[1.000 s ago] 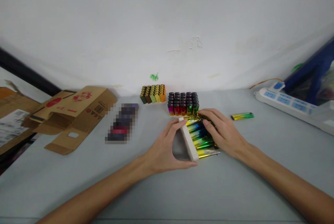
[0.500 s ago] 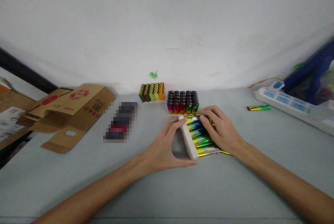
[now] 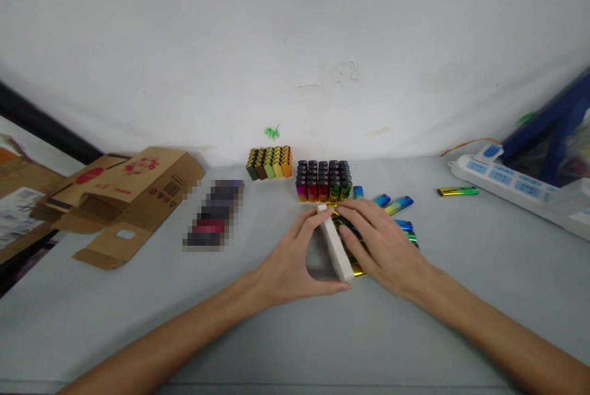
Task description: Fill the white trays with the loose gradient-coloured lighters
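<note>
My left hand (image 3: 295, 260) grips a narrow white tray (image 3: 336, 244) across its length, thumb at the near end and fingers at the far end. The tray stands on its side, its opening facing right. My right hand (image 3: 380, 241) lies over shiny, colourful lighters beside the tray, its fingers stretched toward the tray and touching them. Most of these lighters are hidden under the hand. Loose blue, yellow and green lighters (image 3: 400, 205) stick out beyond its far side.
Behind the hands stand a block of upright black-topped lighters (image 3: 323, 181) and a gold-topped block (image 3: 270, 163). To the left are an open cardboard box (image 3: 142, 183) and a pixelated item (image 3: 212, 214). A single lighter (image 3: 458, 191) lies near a power strip (image 3: 516, 183) on the right.
My right hand has moved left, closer to the white tray, and now covers the lighters beside it. Loose lighters now show past its far side. My left hand has barely moved.
</note>
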The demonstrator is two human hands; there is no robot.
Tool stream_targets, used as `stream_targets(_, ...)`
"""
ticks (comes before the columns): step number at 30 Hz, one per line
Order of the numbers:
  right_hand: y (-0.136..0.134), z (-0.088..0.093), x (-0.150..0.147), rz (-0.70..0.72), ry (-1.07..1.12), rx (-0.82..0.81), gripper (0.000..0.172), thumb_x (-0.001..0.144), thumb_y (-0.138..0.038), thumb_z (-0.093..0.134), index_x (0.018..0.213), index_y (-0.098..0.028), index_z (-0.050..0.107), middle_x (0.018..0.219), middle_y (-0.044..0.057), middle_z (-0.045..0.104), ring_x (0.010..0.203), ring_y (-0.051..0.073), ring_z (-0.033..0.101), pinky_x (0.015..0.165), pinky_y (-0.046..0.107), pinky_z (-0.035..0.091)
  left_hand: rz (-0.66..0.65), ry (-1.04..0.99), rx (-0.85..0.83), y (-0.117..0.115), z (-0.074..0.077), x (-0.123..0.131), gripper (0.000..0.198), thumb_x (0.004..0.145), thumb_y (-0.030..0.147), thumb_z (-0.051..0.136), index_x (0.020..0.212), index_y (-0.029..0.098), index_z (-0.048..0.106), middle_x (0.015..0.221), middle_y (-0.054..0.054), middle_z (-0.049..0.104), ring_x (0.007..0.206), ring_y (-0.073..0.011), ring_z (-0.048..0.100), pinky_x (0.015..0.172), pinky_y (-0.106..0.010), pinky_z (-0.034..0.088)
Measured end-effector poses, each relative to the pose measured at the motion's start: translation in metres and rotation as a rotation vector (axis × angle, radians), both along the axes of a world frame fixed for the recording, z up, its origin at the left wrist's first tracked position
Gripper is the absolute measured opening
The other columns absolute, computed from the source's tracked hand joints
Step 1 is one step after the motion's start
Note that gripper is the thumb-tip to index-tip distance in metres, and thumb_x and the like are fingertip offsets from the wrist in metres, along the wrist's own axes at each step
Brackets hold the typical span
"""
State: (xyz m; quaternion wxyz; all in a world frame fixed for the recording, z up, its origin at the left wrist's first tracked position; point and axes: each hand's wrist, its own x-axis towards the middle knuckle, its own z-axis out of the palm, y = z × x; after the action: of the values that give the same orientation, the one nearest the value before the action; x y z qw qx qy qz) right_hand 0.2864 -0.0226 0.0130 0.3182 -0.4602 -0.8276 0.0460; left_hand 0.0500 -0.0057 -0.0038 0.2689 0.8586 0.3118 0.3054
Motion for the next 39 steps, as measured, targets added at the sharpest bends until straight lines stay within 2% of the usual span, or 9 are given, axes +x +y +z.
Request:
stream_targets(3,-0.009,0.001,-0.008,0.033,-0.100,-0.008,0.041,0.113,-0.022,0.043,0.148,-0.011,0.062,0.151,0.022,0.069,0.143,0.036,0.063,0.128,0.065,0.046,0.018,0.003,-0.014,-0.001,0.001,0.002,0.122,0.071,0.052,0.102,0.168,0.029,0.032,0.164,-0.019,0.051,0.157,-0.0414,0.050,0.132,-0.064,0.044)
stream_targets(7,-0.012,-0.004,-0.007,0.078,-0.109,-0.062,0.052,0.111,-0.018,0.041,0.160,-0.015,0.055,0.165,0.020,0.059,0.159,0.034,0.050,0.132,0.065,0.042,0.018,-0.004,-0.030,-0.001,0.000,0.004,0.123,0.069,0.055,0.102,0.166,0.032,0.032,0.165,-0.017,0.049,0.156,-0.0432,0.050,0.130,-0.065,0.046)
stream_targets(15,-0.008,-0.008,0.003,0.055,-0.152,-0.141,0.058,0.117,-0.034,0.038,0.173,-0.020,0.040,0.176,0.017,0.047,0.168,0.031,0.035,0.136,0.068,0.030,0.033,0.011,0.027,-0.002,0.004,0.006,0.119,0.067,0.045,0.100,0.164,0.024,0.034,0.162,-0.020,0.051,0.156,-0.0432,0.050,0.130,-0.063,0.046)
stream_targets(23,0.001,-0.007,0.018,0.057,-0.141,-0.111,0.053,0.118,-0.035,0.035,0.166,-0.018,0.049,0.158,0.019,0.062,0.155,0.035,0.053,0.131,0.071,0.038,0.000,-0.003,0.036,0.000,0.001,-0.001,0.120,0.069,0.046,0.099,0.167,0.029,0.031,0.164,-0.015,0.051,0.154,-0.0429,0.052,0.128,-0.062,0.050)
stream_targets(28,0.005,-0.007,0.022,0.078,-0.108,-0.098,0.047,0.117,-0.034,0.039,0.161,-0.021,0.052,0.150,0.018,0.065,0.147,0.035,0.059,0.128,0.070,0.044,-0.004,0.012,0.033,0.000,0.001,-0.004,0.121,0.071,0.049,0.100,0.168,0.029,0.031,0.162,-0.018,0.052,0.154,-0.0432,0.052,0.128,-0.064,0.049)
stream_targets(33,0.010,-0.005,0.027,0.053,-0.058,-0.126,0.042,0.115,-0.033,0.043,0.151,-0.022,0.060,0.142,0.018,0.066,0.138,0.035,0.065,0.121,0.065,0.054,-0.017,-0.002,0.032,0.002,0.000,-0.005,0.123,0.070,0.051,0.100,0.169,0.030,0.030,0.164,-0.017,0.051,0.154,-0.0427,0.052,0.129,-0.062,0.048)
stream_targets(39,0.014,-0.006,0.035,0.008,-0.072,-0.137,0.041,0.113,-0.026,0.043,0.149,-0.019,0.061,0.145,0.018,0.066,0.137,0.034,0.066,0.118,0.061,0.056,-0.018,-0.004,0.041,0.002,0.000,-0.006,0.123,0.072,0.049,0.100,0.170,0.029,0.029,0.163,-0.019,0.050,0.155,-0.0423,0.051,0.128,-0.061,0.048)
